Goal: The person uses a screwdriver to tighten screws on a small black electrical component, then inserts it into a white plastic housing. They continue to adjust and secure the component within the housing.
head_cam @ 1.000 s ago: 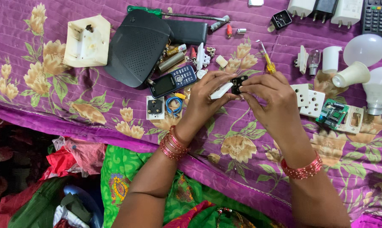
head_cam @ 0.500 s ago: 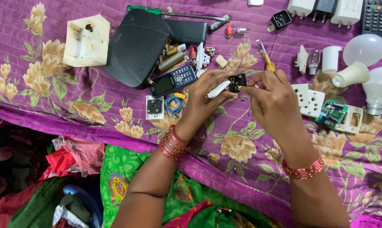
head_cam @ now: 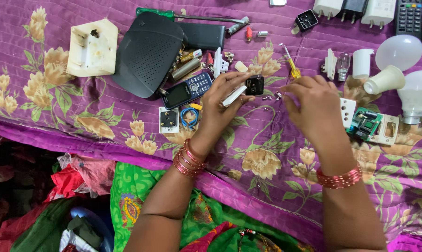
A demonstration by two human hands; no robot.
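My left hand (head_cam: 219,103) holds a small black switch module (head_cam: 254,85) with a white plastic piece (head_cam: 234,95) just above the purple floral cloth (head_cam: 57,109). To its right, apart from the module, my right hand (head_cam: 316,107) hovers with its fingers curled together over a few tiny loose screws (head_cam: 271,97). Whether those fingertips pinch anything is hidden. A yellow-handled screwdriver (head_cam: 293,67) lies just beyond my right hand. Both wrists wear red bangles.
Near my left hand lie a dark keypad phone (head_cam: 187,89), a white socket plate (head_cam: 168,120), a blue wire coil (head_cam: 190,116) and a black perforated box (head_cam: 148,51). A green circuit board (head_cam: 367,123) and white bulbs (head_cam: 400,51) lie at right. Adapters and a remote (head_cam: 409,16) line the far edge.
My hands have parted: the right one let go of the black module and moved right, while the left one keeps hold of it.
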